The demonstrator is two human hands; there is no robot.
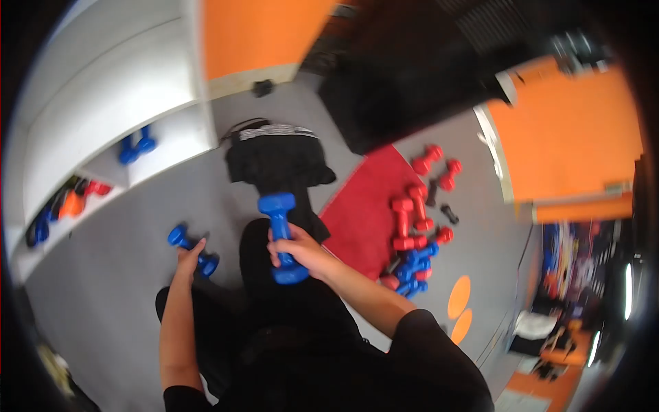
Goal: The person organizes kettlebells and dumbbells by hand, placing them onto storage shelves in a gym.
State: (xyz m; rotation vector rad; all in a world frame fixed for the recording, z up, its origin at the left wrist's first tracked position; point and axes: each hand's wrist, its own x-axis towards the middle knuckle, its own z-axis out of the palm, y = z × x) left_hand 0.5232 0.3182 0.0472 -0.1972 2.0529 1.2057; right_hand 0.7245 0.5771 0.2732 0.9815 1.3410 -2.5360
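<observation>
Two blue dumbbells are in my hands. My left hand (191, 255) is closed round the handle of one blue dumbbell (180, 235), low over the grey floor on the left. In front of my body, my right hand (296, 248) wraps the handle of the other blue dumbbell (277, 204), with one head pointing away from me and the other toward my lap. Beyond it, a black bag or garment with white lettering (278, 154) lies on the floor. My dark-clothed legs are below the hands.
A white shelf (158, 75) at the left holds blue dumbbells (137, 144) and red and orange items. On the right, several red dumbbells (403, 216) and blue dumbbells (417, 264) lie on and around a red mat (364, 213). Large black equipment (412, 75) stands behind.
</observation>
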